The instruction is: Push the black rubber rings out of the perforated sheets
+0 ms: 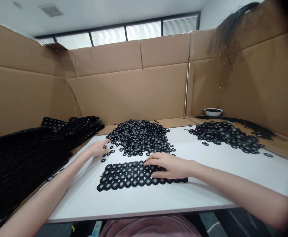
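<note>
In the head view, a flat patch of black rubber rings with grey centres point(124, 175) lies joined edge to edge on the white table point(139, 200). My right hand point(170, 165) rests palm-down on the patch's right part, fingers spread over the rings and holding nothing. My left hand point(98, 148) lies on the table just left of a large heap of loose rings point(139, 136). Its fingertips reach the heap's edge, and a few small rings point(110, 151) lie scattered near them. It grips nothing that I can see.
A second heap of rings point(225, 135) lies at the table's right. A long black mass of joined rings point(22, 164) lies beyond the left edge. A white bowl point(213, 112) of black bits stands at the back right, and cardboard walls point(131, 92) surround the table.
</note>
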### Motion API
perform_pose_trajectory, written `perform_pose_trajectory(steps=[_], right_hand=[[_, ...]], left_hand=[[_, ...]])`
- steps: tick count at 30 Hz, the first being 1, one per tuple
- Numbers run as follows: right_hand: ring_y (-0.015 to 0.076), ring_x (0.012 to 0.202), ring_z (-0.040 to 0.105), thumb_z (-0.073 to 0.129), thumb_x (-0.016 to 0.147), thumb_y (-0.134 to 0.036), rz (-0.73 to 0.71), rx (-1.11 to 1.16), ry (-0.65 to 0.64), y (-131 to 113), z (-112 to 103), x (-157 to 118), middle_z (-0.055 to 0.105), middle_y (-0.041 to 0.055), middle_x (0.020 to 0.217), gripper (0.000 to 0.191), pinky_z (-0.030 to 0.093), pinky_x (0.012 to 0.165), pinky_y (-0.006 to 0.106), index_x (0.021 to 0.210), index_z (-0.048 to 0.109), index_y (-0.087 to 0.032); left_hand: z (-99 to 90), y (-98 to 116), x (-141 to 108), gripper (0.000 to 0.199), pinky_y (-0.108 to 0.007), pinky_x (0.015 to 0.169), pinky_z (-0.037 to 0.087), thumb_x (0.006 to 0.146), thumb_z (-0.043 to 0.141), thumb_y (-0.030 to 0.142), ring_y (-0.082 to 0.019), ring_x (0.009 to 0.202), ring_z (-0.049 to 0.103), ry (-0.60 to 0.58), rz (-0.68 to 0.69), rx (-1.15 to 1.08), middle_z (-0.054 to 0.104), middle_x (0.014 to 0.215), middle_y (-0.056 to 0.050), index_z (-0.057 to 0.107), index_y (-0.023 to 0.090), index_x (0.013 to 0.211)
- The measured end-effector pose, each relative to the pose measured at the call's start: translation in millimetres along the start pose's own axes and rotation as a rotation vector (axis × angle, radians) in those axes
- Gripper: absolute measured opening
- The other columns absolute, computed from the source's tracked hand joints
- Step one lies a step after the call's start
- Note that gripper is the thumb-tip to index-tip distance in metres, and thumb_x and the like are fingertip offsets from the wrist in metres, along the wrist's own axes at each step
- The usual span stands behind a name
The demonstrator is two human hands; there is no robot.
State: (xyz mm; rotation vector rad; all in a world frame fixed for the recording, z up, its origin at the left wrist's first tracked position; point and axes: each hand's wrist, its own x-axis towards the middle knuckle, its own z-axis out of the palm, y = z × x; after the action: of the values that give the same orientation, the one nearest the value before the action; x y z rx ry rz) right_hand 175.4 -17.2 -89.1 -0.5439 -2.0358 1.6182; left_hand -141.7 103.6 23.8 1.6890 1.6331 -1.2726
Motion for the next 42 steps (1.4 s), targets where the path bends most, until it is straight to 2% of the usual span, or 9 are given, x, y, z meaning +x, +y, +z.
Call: perform_pose_trajectory(steps=[5, 11, 18, 22, 24, 27, 29, 36, 42], right_hand=[[0.0221, 0.102, 0.054, 0.053, 0.091, -0.038, 0.018, -0.013, 0.004, 1.2, -2.5, -3.3, 0.057, 0.0104, 0.114, 0.040, 0.044, 0.089, 0.032, 0.125, 0.055, -0.018], [0.0222, 0.103, 0.054, 0.052, 0.091, -0.036, 0.000, -0.018, 0.010, 1.0, -2.7, -4.0, 0.057, 0.0111, 0.115, 0.039, 0.044, 0.090, 0.033, 0.126, 0.054, -0.018], [0.0222, 0.104, 0.054, 0.052, 0.091, -0.035, 0.007, -0.026, 0.007, 0.2, -3.8, -4.1, 0.057, 0.0107, 0.115, 0.038, 0.044, 0.091, 0.033, 0.125, 0.055, -0.018], [0.0227, 0.105, 0.054, 0.052, 0.091, -0.034, 0.014, -0.030, -0.002, -1.4, -4.8, -5.0, 0.057, 0.0109, 0.116, 0.039, 0.043, 0.092, 0.033, 0.126, 0.054, -0.018], [0.0228, 0.105, 0.054, 0.053, 0.091, -0.035, 0.019, -0.024, -0.007, -1.4, -6.1, -5.1, 0.057, 0.0112, 0.116, 0.039, 0.043, 0.092, 0.033, 0.125, 0.055, -0.017], [0.0222, 0.104, 0.054, 0.055, 0.090, -0.036, 0.009, -0.005, -0.003, 0.6, -9.2, -5.7, 0.058, 0.0112, 0.114, 0.041, 0.044, 0.090, 0.032, 0.126, 0.054, -0.017], [0.0217, 0.101, 0.055, 0.055, 0.089, -0.037, 0.004, -0.001, 0.011, 3.3, -11.6, -6.8, 0.058, 0.0105, 0.112, 0.042, 0.044, 0.088, 0.032, 0.126, 0.053, -0.018], [0.0212, 0.097, 0.055, 0.058, 0.088, -0.035, 0.040, -0.041, 0.043, 13.1, -14.4, -9.8, 0.060, 0.0089, 0.106, 0.038, 0.044, 0.085, 0.032, 0.123, 0.056, -0.020], [0.0201, 0.091, 0.056, 0.057, 0.088, -0.029, 0.018, -0.078, 0.039, 10.7, -11.4, -7.8, 0.061, 0.0086, 0.101, 0.031, 0.045, 0.079, 0.030, 0.117, 0.060, -0.018]], left_hand=[[-6.6, -4.2, 3.3, 0.068, -0.024, 0.060, 0.041, 0.061, 0.050, 0.022, -0.021, 0.071, 0.060, -0.054, -0.022, 0.008, 0.063, 0.078, -0.003, 0.046, 0.016, 0.129], [-6.4, -13.2, 5.1, 0.057, -0.024, 0.057, 0.042, 0.062, 0.047, 0.021, -0.020, 0.066, 0.060, -0.040, 0.047, -0.039, 0.061, 0.072, -0.002, 0.049, 0.017, 0.119], [2.1, -29.6, 8.9, 0.037, -0.024, 0.050, 0.043, 0.066, 0.046, 0.023, -0.015, 0.049, 0.054, -0.016, 0.076, -0.276, 0.057, 0.067, 0.000, 0.056, 0.016, 0.101], [-0.4, -31.1, 9.4, 0.028, -0.026, 0.054, 0.047, 0.069, 0.053, 0.034, -0.015, 0.053, 0.057, 0.057, 0.108, -0.475, 0.063, 0.069, -0.003, 0.065, 0.014, 0.084], [-3.1, -27.7, 8.6, 0.030, -0.027, 0.059, 0.050, 0.069, 0.057, 0.039, -0.018, 0.063, 0.062, 0.115, 0.130, -0.593, 0.068, 0.081, -0.007, 0.069, 0.014, 0.082], [-6.7, -18.6, 6.1, 0.037, -0.029, 0.072, 0.053, 0.072, 0.060, 0.043, -0.023, 0.085, 0.065, 0.163, 0.169, -0.735, 0.069, 0.099, -0.009, 0.071, 0.015, 0.093], [-7.6, -11.2, 4.1, 0.039, -0.030, 0.076, 0.053, 0.072, 0.062, 0.043, -0.024, 0.091, 0.064, 0.177, 0.197, -0.780, 0.068, 0.105, -0.010, 0.069, 0.015, 0.100], [-5.0, 14.4, -3.0, 0.032, -0.028, 0.067, 0.053, 0.072, 0.068, 0.040, -0.021, 0.078, 0.067, 0.223, 0.279, -0.810, 0.070, 0.088, -0.009, 0.066, 0.014, 0.090], [-5.4, 38.7, -14.8, 0.029, -0.024, 0.065, 0.050, 0.078, 0.063, 0.043, -0.016, 0.075, 0.064, 0.193, 0.350, -0.826, 0.068, 0.083, -0.006, 0.062, 0.015, 0.087]])
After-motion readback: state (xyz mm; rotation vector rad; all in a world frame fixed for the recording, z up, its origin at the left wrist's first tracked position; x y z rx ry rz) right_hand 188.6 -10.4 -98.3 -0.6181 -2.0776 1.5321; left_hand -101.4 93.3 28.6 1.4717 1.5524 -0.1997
